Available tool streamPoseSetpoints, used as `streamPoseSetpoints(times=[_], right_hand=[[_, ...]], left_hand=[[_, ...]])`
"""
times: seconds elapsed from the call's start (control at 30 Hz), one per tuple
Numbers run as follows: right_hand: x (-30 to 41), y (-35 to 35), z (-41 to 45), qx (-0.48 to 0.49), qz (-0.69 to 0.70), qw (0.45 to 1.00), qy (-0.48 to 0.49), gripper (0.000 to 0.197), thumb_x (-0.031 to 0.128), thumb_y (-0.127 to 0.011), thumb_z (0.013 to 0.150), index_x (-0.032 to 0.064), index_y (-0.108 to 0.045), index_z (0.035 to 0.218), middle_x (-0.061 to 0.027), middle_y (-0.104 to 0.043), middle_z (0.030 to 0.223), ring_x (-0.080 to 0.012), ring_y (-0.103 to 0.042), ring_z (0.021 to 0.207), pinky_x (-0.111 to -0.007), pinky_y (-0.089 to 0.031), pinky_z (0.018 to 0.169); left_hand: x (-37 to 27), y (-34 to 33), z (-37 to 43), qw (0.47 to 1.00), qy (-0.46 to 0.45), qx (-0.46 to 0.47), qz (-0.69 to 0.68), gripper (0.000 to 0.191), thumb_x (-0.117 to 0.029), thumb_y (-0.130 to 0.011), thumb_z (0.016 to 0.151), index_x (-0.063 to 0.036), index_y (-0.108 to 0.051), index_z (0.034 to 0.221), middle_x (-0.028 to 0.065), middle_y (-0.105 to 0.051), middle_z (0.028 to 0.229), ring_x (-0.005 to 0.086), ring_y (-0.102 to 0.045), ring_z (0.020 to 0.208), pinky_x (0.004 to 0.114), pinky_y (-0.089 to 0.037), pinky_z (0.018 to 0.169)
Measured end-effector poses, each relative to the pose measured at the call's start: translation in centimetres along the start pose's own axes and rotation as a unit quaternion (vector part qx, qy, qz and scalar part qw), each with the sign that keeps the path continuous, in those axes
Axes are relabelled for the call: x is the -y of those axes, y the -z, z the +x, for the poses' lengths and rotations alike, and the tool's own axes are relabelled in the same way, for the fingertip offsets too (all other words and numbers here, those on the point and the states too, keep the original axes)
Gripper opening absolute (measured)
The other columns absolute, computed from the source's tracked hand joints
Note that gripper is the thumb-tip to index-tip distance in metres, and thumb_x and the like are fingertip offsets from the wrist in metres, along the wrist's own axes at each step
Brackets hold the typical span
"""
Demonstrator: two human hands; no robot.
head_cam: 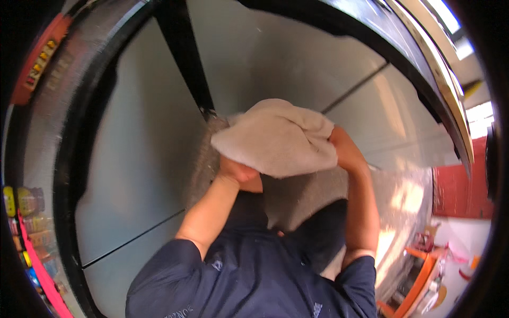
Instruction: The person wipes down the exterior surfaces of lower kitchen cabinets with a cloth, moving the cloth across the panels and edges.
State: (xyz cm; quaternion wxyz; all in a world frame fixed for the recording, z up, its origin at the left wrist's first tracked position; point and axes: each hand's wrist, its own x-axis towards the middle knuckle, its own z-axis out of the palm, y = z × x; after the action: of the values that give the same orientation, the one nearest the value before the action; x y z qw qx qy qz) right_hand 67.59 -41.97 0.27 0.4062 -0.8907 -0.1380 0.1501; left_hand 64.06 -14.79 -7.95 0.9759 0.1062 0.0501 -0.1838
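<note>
A beige cloth [274, 139], folded and bunched with soft creases, is held up between my two hands in front of my lap. My left hand [240, 171] grips it from below at its near left edge, and the cloth covers most of those fingers. At the right end, my right hand [340, 145] grips the bunched side; its fingers are tucked into the folds. Beyond the cloth stand smooth grey panels [135, 139], which meet at a black upright post [185, 59]. The cloth appears apart from the panels.
A black edge [67, 151] runs along the panels' top. Bottles and small packages [33, 222] stand at far left beside a pink strip [39, 266]. An orange-framed item [419, 278] sits at lower right, near a red panel [461, 179]. Sunlight patches the floor [405, 198].
</note>
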Motion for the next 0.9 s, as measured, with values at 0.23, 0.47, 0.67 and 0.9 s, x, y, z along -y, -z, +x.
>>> streamPoseSetpoints(times=[0.23, 0.47, 0.67, 0.9], right_hand=[[11.0, 12.7, -2.8, -0.329, -0.429, 0.751, 0.38, 0.017, 0.002, -0.062, 0.092, -0.0007, -0.07, 0.107, -0.0178, -0.072, 0.103, -0.0303, -0.069, 0.094, -0.038, -0.054, 0.082], [9.4, 18.5, -0.4, -0.384, -0.659, 0.581, 0.284, 0.04, 0.035, -0.042, 0.106, 0.0144, -0.069, 0.125, -0.0121, -0.071, 0.118, -0.0258, -0.067, 0.113, -0.035, -0.054, 0.094], [9.8, 19.4, -0.8, -0.358, -0.646, 0.59, 0.326, 0.042, 0.035, -0.041, 0.107, 0.011, -0.074, 0.118, -0.0115, -0.076, 0.103, -0.0248, -0.074, 0.09, -0.032, -0.057, 0.08], [10.3, 18.0, -1.2, -0.376, -0.586, 0.651, 0.302, 0.039, 0.034, -0.042, 0.107, 0.0127, -0.073, 0.116, -0.0097, -0.074, 0.106, -0.0273, -0.072, 0.096, -0.032, -0.055, 0.083]], left_hand=[[-8.4, -2.8, 6.2, 0.843, -0.398, 0.03, 0.36, 0.061, -0.041, -0.044, 0.1, -0.0044, -0.037, 0.149, 0.0166, -0.046, 0.146, 0.0346, -0.044, 0.134, 0.046, -0.036, 0.112], [-16.3, -9.2, 17.8, 0.235, -0.685, -0.126, 0.678, 0.062, -0.014, -0.047, 0.096, 0.0102, -0.026, 0.149, 0.0344, -0.051, 0.135, 0.0473, -0.052, 0.122, 0.045, -0.038, 0.108], [-14.2, -3.2, 20.1, 0.311, -0.622, -0.212, 0.687, 0.072, -0.023, -0.071, 0.084, 0.0077, -0.039, 0.141, 0.0246, -0.059, 0.129, 0.0373, -0.057, 0.118, 0.042, -0.042, 0.103], [-16.7, -9.5, 19.3, 0.226, -0.674, -0.107, 0.695, 0.034, -0.026, -0.072, 0.078, 0.0019, -0.059, 0.092, 0.0138, -0.06, 0.083, 0.0306, -0.06, 0.08, 0.042, -0.048, 0.072]])
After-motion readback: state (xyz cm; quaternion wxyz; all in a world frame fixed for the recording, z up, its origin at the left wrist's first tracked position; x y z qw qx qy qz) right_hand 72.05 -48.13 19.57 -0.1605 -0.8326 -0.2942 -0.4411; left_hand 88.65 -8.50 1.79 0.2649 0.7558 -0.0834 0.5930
